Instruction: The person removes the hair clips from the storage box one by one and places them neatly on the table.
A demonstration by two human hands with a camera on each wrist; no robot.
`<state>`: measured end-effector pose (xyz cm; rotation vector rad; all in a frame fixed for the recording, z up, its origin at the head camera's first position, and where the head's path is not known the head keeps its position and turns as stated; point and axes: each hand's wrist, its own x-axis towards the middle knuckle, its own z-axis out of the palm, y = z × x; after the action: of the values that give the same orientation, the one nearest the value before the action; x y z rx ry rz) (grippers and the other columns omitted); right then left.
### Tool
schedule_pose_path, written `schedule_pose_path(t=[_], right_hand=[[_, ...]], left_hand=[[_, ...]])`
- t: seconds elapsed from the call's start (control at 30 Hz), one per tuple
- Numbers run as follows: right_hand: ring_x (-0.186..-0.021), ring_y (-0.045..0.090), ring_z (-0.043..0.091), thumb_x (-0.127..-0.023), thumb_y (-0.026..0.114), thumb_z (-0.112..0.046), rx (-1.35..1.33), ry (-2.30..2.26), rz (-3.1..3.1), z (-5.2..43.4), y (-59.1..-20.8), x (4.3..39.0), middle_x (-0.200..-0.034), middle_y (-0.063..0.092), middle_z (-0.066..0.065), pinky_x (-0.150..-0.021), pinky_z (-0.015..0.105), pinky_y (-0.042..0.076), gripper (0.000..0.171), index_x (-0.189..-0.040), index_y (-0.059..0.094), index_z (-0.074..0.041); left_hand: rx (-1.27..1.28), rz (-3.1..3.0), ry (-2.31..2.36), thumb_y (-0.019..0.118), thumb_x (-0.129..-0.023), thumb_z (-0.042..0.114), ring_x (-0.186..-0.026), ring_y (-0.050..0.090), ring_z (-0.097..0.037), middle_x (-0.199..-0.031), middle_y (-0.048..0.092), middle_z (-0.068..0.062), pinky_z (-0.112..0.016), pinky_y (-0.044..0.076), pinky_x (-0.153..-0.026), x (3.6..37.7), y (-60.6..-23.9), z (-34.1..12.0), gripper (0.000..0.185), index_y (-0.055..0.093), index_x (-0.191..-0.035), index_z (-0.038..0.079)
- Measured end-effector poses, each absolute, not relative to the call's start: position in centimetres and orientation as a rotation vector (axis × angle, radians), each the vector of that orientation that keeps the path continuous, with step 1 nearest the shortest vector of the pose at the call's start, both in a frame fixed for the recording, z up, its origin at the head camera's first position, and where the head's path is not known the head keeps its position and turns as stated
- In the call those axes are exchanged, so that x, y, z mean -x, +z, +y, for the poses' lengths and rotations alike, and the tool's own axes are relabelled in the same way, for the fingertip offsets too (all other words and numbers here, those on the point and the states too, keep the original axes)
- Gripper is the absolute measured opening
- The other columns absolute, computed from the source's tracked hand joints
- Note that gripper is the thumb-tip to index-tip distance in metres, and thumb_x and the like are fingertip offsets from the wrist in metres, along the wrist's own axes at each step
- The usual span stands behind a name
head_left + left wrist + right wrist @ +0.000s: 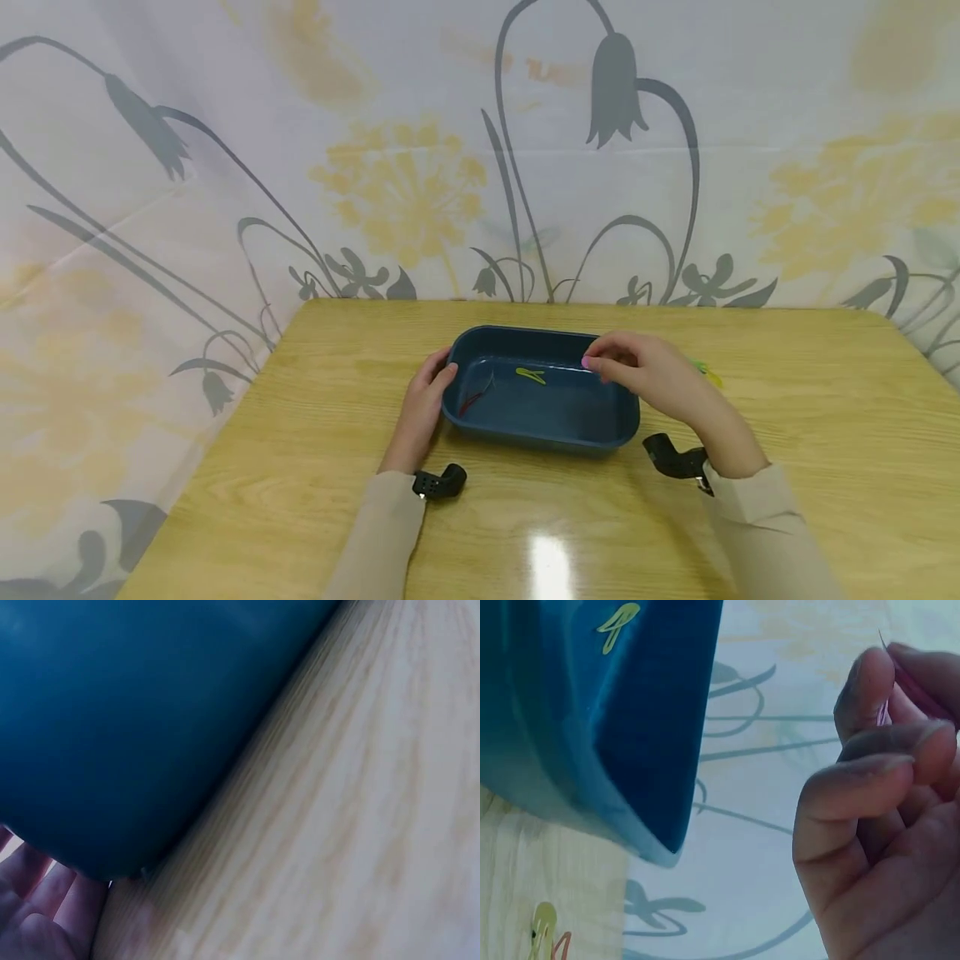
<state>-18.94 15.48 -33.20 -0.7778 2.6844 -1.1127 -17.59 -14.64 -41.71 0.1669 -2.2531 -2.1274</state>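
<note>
My left hand (426, 408) grips the left end of a dark blue plastic basin (540, 439), thumb over the rim and fingers along the outer wall. Above the basin's right end, my right hand (637, 371) pinches a small pink hair clip (921, 691) between thumb and index finger; most of it is hidden by the fingers. Inside the basin lie a yellow-green snap hair clip (531, 376), a red hair clip (471, 403) at the left, and a thin dark one (490, 383) next to it. In the left wrist view, the fingers (52, 896) touch the basin's outside.
Several yellow and green hair clips (707, 373) lie on the wooden table (300, 467) right of the basin, partly hidden by my right wrist. An orange clip (562, 945) shows among them. A flower-patterned cloth (405, 100) hangs behind the table.
</note>
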Motion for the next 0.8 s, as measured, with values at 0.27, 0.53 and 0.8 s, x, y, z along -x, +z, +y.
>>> schedule_pose_path(t=[0.27,0.53,0.8], right_hand=[[-0.080,0.052,0.018,-0.090,0.052,-0.047,0.692,-1.057,2.794,16.6,-33.6,19.4,-0.092,0.062,-0.002,-0.069,0.032,0.043,0.031,-0.099,0.065,-0.020],[-0.067,0.050,0.022,-0.091,0.051,-0.045,0.618,-1.073,2.767,17.9,-33.5,19.6,-0.082,0.054,0.005,-0.049,0.028,0.041,0.032,-0.102,0.062,-0.017],[-0.078,0.053,0.023,-0.093,0.049,-0.039,0.635,-1.069,2.767,19.1,-34.1,20.2,-0.090,0.058,0.005,-0.062,0.029,0.045,0.032,-0.107,0.061,-0.013]], left_hand=[[-0.161,-2.250,-2.082,0.050,-0.094,0.032,-0.125,0.041,-0.018,-0.134,0.049,-0.001,-0.041,0.028,-0.108,18.0,-42.9,-14.8,0.039,0.050,-0.131,0.019],[-0.160,-2.247,-2.086,0.050,-0.094,0.032,-0.125,0.041,-0.017,-0.134,0.049,0.000,-0.041,0.028,-0.108,18.0,-42.8,-14.8,0.039,0.050,-0.130,0.019],[-0.117,-2.259,-2.039,0.049,-0.094,0.033,-0.124,0.042,-0.021,-0.134,0.048,-0.004,-0.043,0.029,-0.106,18.0,-42.9,-14.9,0.041,0.049,-0.131,0.016]])
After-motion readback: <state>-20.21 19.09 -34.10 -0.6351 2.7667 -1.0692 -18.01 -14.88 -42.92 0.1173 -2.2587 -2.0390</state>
